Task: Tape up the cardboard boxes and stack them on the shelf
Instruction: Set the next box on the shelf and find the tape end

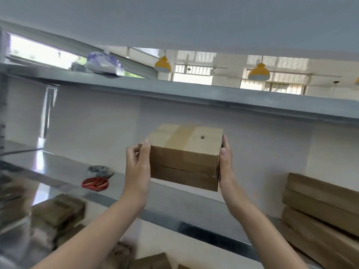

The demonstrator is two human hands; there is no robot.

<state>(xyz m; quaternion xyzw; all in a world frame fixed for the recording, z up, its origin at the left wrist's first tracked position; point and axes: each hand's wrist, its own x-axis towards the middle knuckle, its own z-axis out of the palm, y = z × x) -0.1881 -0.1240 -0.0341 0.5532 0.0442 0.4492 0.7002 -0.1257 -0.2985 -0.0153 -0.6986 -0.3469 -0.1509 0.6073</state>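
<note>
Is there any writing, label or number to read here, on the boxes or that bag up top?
No text can be read.
Brown taped cardboard box: no print, only a small dark spot on top.
Brown cardboard stack, lower left: dark patch, too blurred.
Clear plastic bag with bluish marks, grey top shelf: too blurred.

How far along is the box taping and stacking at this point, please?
Done: the held box carries a tape strip on top, and a stack of boxes sits on the shelf at the right. In hand: left hand and right hand hold that box above the shelf, not yet set down. Left: placing it; the blurred boxes lower left may still need doing.
</note>
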